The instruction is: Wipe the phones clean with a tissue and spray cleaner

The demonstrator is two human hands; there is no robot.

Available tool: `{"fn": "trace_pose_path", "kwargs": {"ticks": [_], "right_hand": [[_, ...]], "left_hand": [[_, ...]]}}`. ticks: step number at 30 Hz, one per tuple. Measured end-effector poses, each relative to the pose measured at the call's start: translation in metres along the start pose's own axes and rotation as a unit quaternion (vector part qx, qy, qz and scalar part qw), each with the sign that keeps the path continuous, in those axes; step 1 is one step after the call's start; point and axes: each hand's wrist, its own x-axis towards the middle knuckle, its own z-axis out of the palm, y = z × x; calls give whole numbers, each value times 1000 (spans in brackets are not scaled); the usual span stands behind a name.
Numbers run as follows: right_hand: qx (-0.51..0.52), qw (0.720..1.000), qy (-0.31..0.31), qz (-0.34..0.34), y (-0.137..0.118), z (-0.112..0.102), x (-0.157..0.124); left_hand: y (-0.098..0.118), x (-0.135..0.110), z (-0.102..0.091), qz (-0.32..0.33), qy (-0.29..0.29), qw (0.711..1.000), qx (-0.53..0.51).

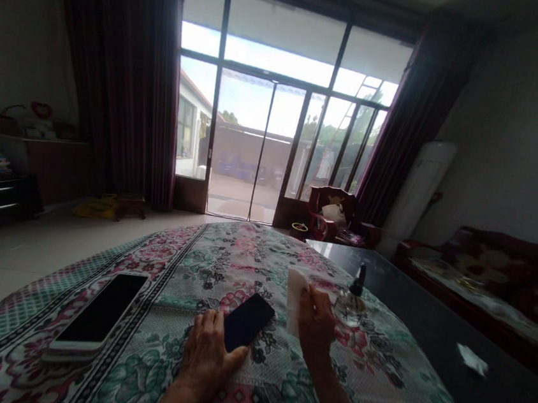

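My left hand [209,352] rests on the patterned cloth with its fingers and thumb around the near left end of a dark blue phone [249,321], which lies flat. Raised to the right of that phone, my right hand [317,319] pinches a white tissue or thin wipe [294,297] that hangs upright. Just beyond my right hand stands a clear bottle [352,308] with a black nozzle top. At the left lies a white-framed phone [101,312] with a black screen, stacked on another flat pale thing.
The flowered tablecloth [170,358] covers a rounded surface. To the right is a dark tabletop [458,324] with a crumpled white scrap [472,360] on it. Beyond are a wooden chair [329,201], a long wooden sofa [479,256] and a glass door [239,147].
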Motion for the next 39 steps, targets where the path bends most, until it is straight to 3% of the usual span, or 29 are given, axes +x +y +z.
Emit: {"fn": "trace_pose_path", "kwargs": {"ticks": [5, 14, 22, 28, 33, 39], "right_hand": [[-31, 993, 15, -113, 0, 15, 12], [-36, 990, -51, -123, 16, 33, -10], [-85, 977, -51, -189, 6, 28, -10], [-112, 966, -99, -212, 0, 32, -19], [-142, 962, -169, -159, -26, 32, -18], [-220, 912, -340, -63, -68, 27, -28]], "left_hand": [[-1, 10, -6, 32, -29, 995, 94], [-10, 24, -9, 88, -67, 991, 81], [-20, 28, -17, 95, -99, 988, 65], [-28, 29, -29, 105, -119, 986, 49], [-33, 31, -23, 130, -59, 989, 21], [-38, 40, -16, 145, 45, 988, -31]]}}
